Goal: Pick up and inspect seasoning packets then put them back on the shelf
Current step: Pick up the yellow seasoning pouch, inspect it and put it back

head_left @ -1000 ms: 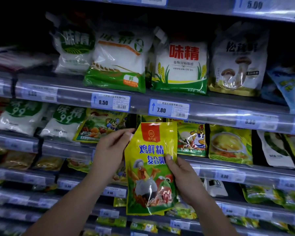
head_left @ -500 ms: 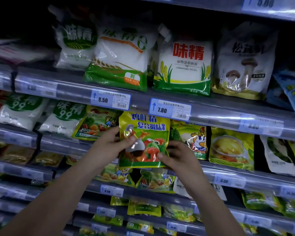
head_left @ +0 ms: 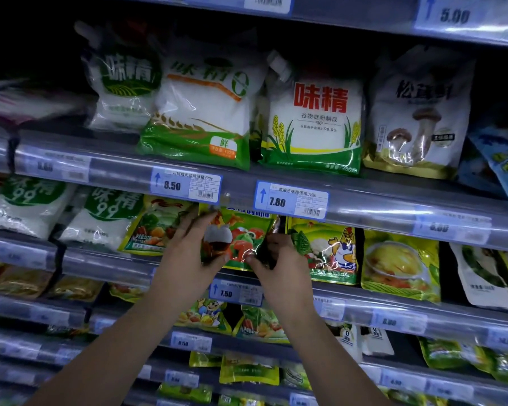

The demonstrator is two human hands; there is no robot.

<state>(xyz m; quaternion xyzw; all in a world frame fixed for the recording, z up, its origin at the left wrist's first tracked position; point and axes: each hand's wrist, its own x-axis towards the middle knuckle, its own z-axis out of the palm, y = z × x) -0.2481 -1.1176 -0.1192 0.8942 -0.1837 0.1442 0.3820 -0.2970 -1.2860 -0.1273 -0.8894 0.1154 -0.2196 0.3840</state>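
A yellow-green chicken seasoning packet [head_left: 241, 238] with a rooster and vegetables printed on it stands on the second shelf [head_left: 393, 297], its top hidden behind the price rail above. My left hand [head_left: 188, 259] grips its left edge, fingers reaching up along the side. My right hand [head_left: 279, 265] pinches its lower right corner. Both hands press the packet in between neighbouring packets.
White MSG bags [head_left: 314, 121] and a mushroom seasoning bag [head_left: 417, 115] fill the shelf above. Yellow chicken-powder packets [head_left: 332, 250] sit right of my hands, vegetable packets [head_left: 156, 227] left. Price rails with blue tags [head_left: 291, 200] jut out in front of each shelf. More packets lie on lower shelves.
The packet went from being held in front of the shelves, up and back into the second shelf; its top is now tucked behind the price rail. Both hands followed it forward.
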